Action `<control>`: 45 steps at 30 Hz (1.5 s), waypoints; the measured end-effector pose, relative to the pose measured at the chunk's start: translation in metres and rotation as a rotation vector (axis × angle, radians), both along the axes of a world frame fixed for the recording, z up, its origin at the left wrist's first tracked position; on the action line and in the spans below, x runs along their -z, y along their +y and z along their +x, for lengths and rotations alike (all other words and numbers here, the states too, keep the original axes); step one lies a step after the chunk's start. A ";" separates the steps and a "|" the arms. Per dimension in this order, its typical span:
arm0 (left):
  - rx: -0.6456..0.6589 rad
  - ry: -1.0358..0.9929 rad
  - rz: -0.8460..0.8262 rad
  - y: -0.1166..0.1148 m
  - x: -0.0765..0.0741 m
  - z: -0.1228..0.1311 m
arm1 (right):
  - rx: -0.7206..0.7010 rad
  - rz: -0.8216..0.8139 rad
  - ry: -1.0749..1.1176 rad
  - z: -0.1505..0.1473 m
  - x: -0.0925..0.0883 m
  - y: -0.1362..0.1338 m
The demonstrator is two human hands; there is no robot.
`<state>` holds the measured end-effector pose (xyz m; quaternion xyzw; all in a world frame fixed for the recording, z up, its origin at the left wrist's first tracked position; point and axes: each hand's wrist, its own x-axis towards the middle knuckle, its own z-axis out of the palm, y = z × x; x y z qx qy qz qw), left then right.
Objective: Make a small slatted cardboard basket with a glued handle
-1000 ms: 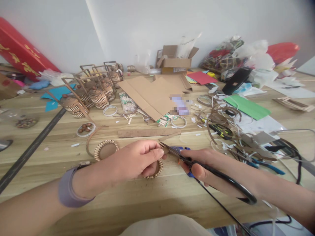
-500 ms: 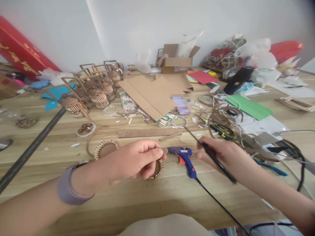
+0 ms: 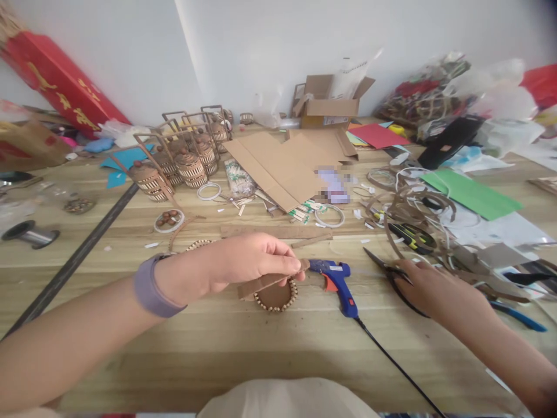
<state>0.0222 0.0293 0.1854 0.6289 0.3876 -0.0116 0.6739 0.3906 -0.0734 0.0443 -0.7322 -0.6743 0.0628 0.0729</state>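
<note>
The left hand [image 3: 256,261] has a brown strip [image 3: 256,285] pinched between thumb and fingers, its grip closed near the strip's far end. More of the strip shows than half a second ago: it now slants out below the hand, above a round brown base [image 3: 275,296] edged with small pale pieces, which lies on the desk [image 3: 243,360].

The biggest change is on the right. A second ago the scissors [image 3: 385,266] had their tips at the left fingertips; now they are well away to the right, low over the desk beside the tangle of brown strips [image 3: 420,203]. The right hand [image 3: 435,284] is at their handles — whether its grip is tight or loosening, I cannot tell. The blue glue gun [image 3: 343,287], mostly covered a second ago, lies in plain view between the hands, nozzle close to the left fingertips.
</note>
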 end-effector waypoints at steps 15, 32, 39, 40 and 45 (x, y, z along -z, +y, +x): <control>-0.068 -0.087 0.005 0.004 0.005 -0.001 | -0.759 0.295 0.462 -0.171 -0.115 0.045; -0.128 0.217 1.502 -0.063 0.021 -0.040 | -0.767 0.354 0.362 -0.170 -0.113 0.047; -0.186 0.245 1.498 -0.056 0.023 -0.042 | -0.259 0.386 0.433 -0.136 -0.104 0.032; -0.188 0.245 1.498 -0.056 0.022 -0.043 | -0.140 0.352 0.398 -0.128 -0.099 0.027; -0.199 0.233 1.482 -0.054 0.023 -0.046 | 0.121 -0.035 0.156 -0.104 -0.049 0.001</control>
